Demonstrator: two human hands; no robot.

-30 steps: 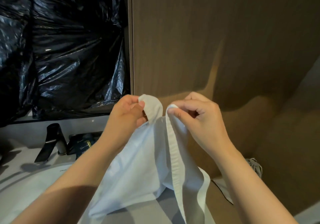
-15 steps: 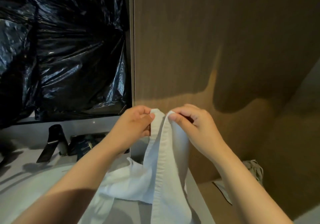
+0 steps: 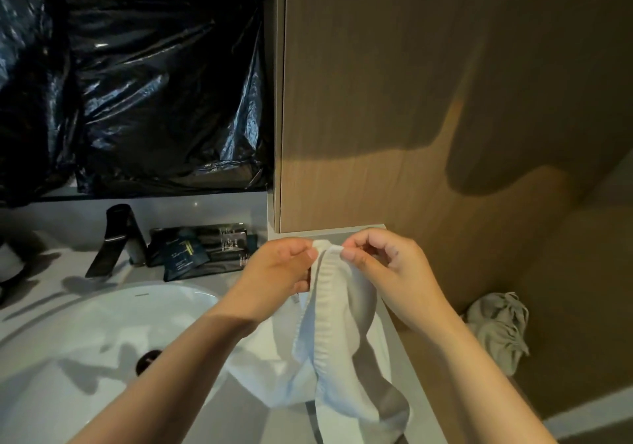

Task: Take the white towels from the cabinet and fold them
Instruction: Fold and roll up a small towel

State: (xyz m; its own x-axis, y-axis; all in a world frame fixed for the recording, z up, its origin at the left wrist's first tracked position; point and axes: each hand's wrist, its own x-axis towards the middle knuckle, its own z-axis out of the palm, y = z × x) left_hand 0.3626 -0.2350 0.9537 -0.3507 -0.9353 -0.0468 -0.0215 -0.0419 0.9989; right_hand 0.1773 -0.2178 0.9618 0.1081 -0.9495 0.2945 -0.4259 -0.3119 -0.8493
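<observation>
Count: one white towel (image 3: 342, 327) in view, held over the tabletop (image 3: 274, 426) at its right end, just in front of the wood cabinet panel (image 3: 411, 107).
- Top edge of the towel is gathered between both hands. A ribbed hem runs down the middle of the hanging cloth.
- Lower part drapes onto the tabletop. One fold on the left lies over the rim of the sink basin (image 3: 102, 320).

Hands: two, both bare, forearms reaching in from the bottom of the frame.
- Left hand (image 3: 281, 268): thumb and forefinger pinch the top of the towel from the left; remaining fingers curled in under the palm.
- Right hand (image 3: 387, 272): thumb and forefinger pinch the same top edge from the right; other fingers loosely bent behind.
- The two pinches sit almost touching, level with each other, thumbs facing inward.

Surroundings, counted:
- One white oval basin, with one dark drain (image 3: 147, 361) partly hidden by the left forearm.
- One black faucet (image 3: 120, 238) behind the basin.
- A small pile of dark packets (image 3: 202, 248) beside the faucet; exact number cannot be told.
- One sheet of black plastic (image 3: 137, 83) covering the wall above the faucet.
- One crumpled pale cloth (image 3: 496, 330) low on the right, beside the wood panel, well apart from the towel.
</observation>
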